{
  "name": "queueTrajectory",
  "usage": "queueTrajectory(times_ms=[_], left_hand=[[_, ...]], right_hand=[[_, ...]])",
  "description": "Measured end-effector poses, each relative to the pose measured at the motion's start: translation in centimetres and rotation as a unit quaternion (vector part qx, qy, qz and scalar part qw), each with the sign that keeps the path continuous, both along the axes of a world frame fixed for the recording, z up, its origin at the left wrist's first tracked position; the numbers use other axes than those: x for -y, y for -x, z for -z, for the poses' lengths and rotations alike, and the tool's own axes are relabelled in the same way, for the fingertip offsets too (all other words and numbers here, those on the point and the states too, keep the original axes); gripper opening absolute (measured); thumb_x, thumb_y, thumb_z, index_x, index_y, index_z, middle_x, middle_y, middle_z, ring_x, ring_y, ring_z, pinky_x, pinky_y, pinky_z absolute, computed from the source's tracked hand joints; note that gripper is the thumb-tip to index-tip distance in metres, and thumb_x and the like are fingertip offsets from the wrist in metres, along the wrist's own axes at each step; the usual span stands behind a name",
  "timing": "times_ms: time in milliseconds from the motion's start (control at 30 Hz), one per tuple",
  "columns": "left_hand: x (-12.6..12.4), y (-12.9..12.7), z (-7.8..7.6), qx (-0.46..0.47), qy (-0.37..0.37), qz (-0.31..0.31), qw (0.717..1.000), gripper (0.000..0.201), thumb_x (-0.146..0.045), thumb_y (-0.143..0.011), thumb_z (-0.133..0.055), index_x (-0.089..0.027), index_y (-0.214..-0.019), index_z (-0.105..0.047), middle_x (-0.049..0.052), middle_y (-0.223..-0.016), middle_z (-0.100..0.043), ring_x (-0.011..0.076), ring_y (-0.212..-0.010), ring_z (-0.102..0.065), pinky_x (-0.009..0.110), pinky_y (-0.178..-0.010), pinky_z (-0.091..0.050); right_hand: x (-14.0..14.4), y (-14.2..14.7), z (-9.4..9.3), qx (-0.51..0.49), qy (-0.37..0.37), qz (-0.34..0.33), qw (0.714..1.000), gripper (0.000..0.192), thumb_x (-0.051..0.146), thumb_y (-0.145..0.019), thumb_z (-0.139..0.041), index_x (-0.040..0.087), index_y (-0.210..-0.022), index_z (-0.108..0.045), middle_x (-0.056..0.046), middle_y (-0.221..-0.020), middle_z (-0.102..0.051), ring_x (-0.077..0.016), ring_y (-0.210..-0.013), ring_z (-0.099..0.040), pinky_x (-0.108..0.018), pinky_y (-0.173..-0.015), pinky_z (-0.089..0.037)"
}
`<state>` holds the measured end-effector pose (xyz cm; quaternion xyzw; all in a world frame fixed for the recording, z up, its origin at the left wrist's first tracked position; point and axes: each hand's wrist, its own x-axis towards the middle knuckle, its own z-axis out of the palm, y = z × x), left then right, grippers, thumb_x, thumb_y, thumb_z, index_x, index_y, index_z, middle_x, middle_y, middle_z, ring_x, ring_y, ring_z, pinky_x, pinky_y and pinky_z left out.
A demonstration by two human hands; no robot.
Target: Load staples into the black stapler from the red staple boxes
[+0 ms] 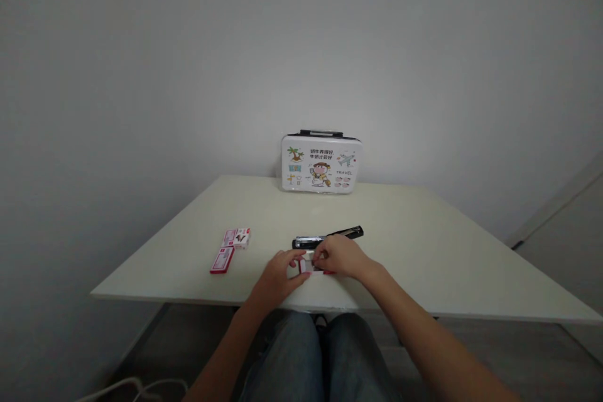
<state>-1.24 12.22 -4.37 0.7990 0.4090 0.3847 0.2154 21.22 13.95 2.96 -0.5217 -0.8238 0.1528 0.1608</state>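
My left hand (277, 276) and right hand (340, 256) both pinching a small red-and-white box (311, 267) – black stapler (327, 237) just behind, two similar boxes (230, 248) to the left, on the table (424, 251).

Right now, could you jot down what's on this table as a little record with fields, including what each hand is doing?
Surface: white table
Left hand: holding the left side of a small red-and-white box
Right hand: fingers on the top of the same box
Behind the hands: black stapler, lying flat
To the left: two more red-and-white boxes, one farther, one nearer, apart from the hands
Far edge: white cartoon-printed case with black handle, upright by the wall
Below: person's knees in jeans
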Motion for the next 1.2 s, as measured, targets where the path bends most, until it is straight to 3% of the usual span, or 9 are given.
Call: queueTrajectory(times_ms=[100, 200, 433, 600, 733, 933, 1000, 1100, 1200], left_hand=[[-0.1, 0.0, 0.1, 0.003, 0.005, 0.007, 1.0, 0.049, -0.034, -0.084, -0.071, -0.027, -0.131, -0.059, 0.006, -0.109, -0.067, 0.0224, -0.097, -0.062, 0.039, -0.091, -0.051], [-0.1, 0.0, 0.2, 0.014, 0.008, 0.008, 1.0, 0.051, -0.033, -0.083, -0.072, -0.028, -0.132, -0.058, 0.006, -0.11, -0.067, 0.0222, -0.099, -0.062, 0.038, -0.092, -0.051], [0.0, -0.1, 0.1, 0.008, 0.001, -0.007, 1.0, 0.051, -0.035, -0.082, -0.074, -0.029, -0.131, -0.06, 0.004, -0.108, -0.066, 0.0199, -0.095, -0.062, 0.035, -0.09, -0.05], [-0.1, -0.4, -0.7, 0.007, 0.018, -0.044, 0.999, 0.034, -0.04, -0.09, -0.063, -0.028, -0.121, -0.066, 0.003, -0.097, -0.067, 0.0197, -0.088, -0.062, 0.031, -0.079, -0.049], [0.1, -2.3, -0.8, 0.001, 0.034, -0.061, 0.998, 0.022, -0.035, -0.093, -0.056, -0.027, -0.109, -0.07, 0.0, -0.078, -0.068, 0.0195, -0.078, -0.063, 0.031, -0.075, -0.046], [0.7, -3.0, -1.0, 0.028, 0.071, -0.008, 0.997, 0.021, -0.033, -0.097, -0.048, -0.026, -0.11, -0.064, -0.003, -0.077, -0.069, 0.0159, -0.069, -0.064, 0.026, -0.066, -0.044], [0.0, -2.0, -1.1, 0.03, 0.058, -0.047, 0.997, 0.02, -0.034, -0.097, -0.049, -0.025, -0.11, -0.062, -0.002, -0.079, -0.068, 0.016, -0.071, -0.063, 0.027, -0.067, -0.045], [-1.9, -0.5, -1.2, -0.018, -0.027, -0.162, 0.986, 0.029, -0.037, -0.089, -0.063, -0.024, -0.115, -0.062, 0.003, -0.097, -0.067, 0.0212, -0.093, -0.062, 0.033, -0.082, -0.045], [-3.3, 0.0, -1.1, -0.101, -0.05, -0.17, 0.979, 0.038, -0.042, -0.084, -0.071, -0.028, -0.118, -0.063, 0.005, -0.113, -0.064, 0.026, -0.107, -0.056, 0.038, -0.09, -0.042]], right_hand=[[-1.1, 1.6, -0.7, 0.006, 0.005, -0.022, 1.0, 0.016, 0.013, -0.062, -0.075, 0.028, -0.065, -0.077, 0.001, -0.062, -0.067, -0.0177, -0.066, -0.061, -0.025, -0.06, -0.033], [-1.4, 1.3, -0.8, 0.002, 0.012, -0.049, 0.999, 0.015, 0.013, -0.063, -0.074, 0.027, -0.069, -0.076, 0.002, -0.064, -0.067, -0.0166, -0.065, -0.06, -0.024, -0.059, -0.033], [0.7, -4.7, 0.8, -0.09, 0.023, -0.023, 0.995, 0.016, 0.021, -0.082, -0.062, 0.019, -0.093, -0.074, 0.002, -0.07, -0.064, -0.014, -0.063, -0.057, -0.021, -0.058, -0.036], [2.8, -7.1, 2.8, -0.15, 0.047, 0.006, 0.988, 0.038, 0.041, -0.086, -0.067, 0.021, -0.119, -0.071, 0.001, -0.074, -0.064, -0.0159, -0.065, -0.056, -0.023, -0.059, -0.038], [3.6, -6.1, 3.0, -0.159, 0.048, -0.017, 0.986, 0.036, 0.047, -0.089, -0.066, 0.023, -0.115, -0.074, -0.002, -0.085, -0.069, -0.0165, -0.071, -0.057, -0.024, -0.064, -0.041], [3.5, -4.5, 2.1, -0.105, 0.021, -0.023, 0.994, 0.034, 0.041, -0.087, -0.069, 0.026, -0.118, -0.074, -0.001, -0.081, -0.068, -0.016, -0.07, -0.058, -0.024, -0.066, -0.039], [3.6, -4.0, 1.8, -0.093, 0.012, -0.022, 0.995, 0.035, 0.04, -0.087, -0.07, 0.029, -0.12, -0.073, 0.0, -0.081, -0.068, -0.0161, -0.071, -0.058, -0.024, -0.067, -0.039], [3.9, -2.9, 1.7, -0.095, 0.001, -0.021, 0.995, 0.026, 0.039, -0.088, -0.069, 0.03, -0.111, -0.077, 0.0, -0.082, -0.069, -0.016, -0.072, -0.058, -0.024, -0.067, -0.038], [3.5, -1.7, 1.7, -0.091, 0.0, -0.023, 0.996, 0.018, 0.036, -0.088, -0.069, 0.027, -0.1, -0.078, 0.0, -0.076, -0.068, -0.0146, -0.067, -0.056, -0.024, -0.061, -0.034]])
